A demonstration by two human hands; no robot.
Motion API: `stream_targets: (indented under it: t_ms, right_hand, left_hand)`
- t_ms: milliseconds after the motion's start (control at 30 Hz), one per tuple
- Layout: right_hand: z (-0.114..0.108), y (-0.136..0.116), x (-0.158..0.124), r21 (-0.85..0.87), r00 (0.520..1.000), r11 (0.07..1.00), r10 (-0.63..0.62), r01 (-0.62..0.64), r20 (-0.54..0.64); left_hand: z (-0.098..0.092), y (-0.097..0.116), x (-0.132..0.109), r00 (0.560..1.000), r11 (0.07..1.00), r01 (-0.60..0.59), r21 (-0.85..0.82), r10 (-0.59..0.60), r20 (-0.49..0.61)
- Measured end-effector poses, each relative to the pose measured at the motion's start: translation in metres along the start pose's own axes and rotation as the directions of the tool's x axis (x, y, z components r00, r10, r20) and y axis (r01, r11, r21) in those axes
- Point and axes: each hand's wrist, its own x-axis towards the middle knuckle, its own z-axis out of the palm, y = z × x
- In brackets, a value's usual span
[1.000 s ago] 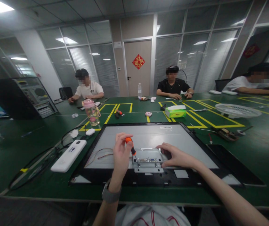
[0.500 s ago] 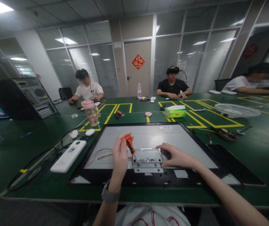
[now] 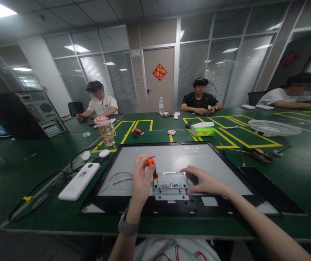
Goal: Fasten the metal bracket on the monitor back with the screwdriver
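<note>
A monitor (image 3: 199,159) lies face down on the green table, its grey back panel up inside a black frame. At the near middle of the panel sits a small metal bracket with ports (image 3: 171,185). My left hand (image 3: 141,180) is closed round an orange-and-black screwdriver (image 3: 153,171), whose tip stands on the bracket's left end. My right hand (image 3: 203,180) rests on the bracket's right side with curled fingers pressing it. Thin coloured wires (image 3: 116,179) run across the panel to the left of my left hand.
A white power brick (image 3: 79,180) and black cables (image 3: 44,188) lie at left. Beyond are a pink bottle (image 3: 106,130), a green tissue box (image 3: 203,129), a fan grille (image 3: 274,127) and a PC case (image 3: 25,112). Three people sit at the far side. A black panel (image 3: 269,186) lies at right.
My left hand has turned the screwdriver slightly, its handle swinging between upright and tilted. My right hand and the bracket have stayed put.
</note>
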Motion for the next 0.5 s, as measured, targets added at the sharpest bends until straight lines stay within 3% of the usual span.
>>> stream_targets:
  t_ms: [100, 267, 367, 500]
  right_hand:
    - [0.000, 0.000, 0.000, 0.002, 1.000, 1.000, 0.002, -0.002, -0.003]
    - [0.000, -0.001, -0.001, -0.004, 1.000, 1.000, 0.000, 0.000, -0.009]
    - [-0.001, -0.002, -0.001, 0.000, 1.000, 1.000, 0.004, -0.004, -0.006]
    - [-0.001, -0.002, -0.001, 0.004, 1.000, 1.000, 0.007, -0.007, -0.005]
  left_hand:
    - [0.001, 0.004, 0.000, 0.999, 0.998, -0.028, 0.052, 0.028, -0.015]
    - [0.004, 0.005, -0.004, 0.986, 1.000, 0.006, 0.016, -0.003, -0.167]
    - [0.010, 0.001, -0.009, 0.994, 1.000, 0.008, -0.008, -0.009, -0.109]
    - [0.018, -0.003, -0.015, 0.997, 0.996, -0.073, 0.059, 0.072, 0.014]
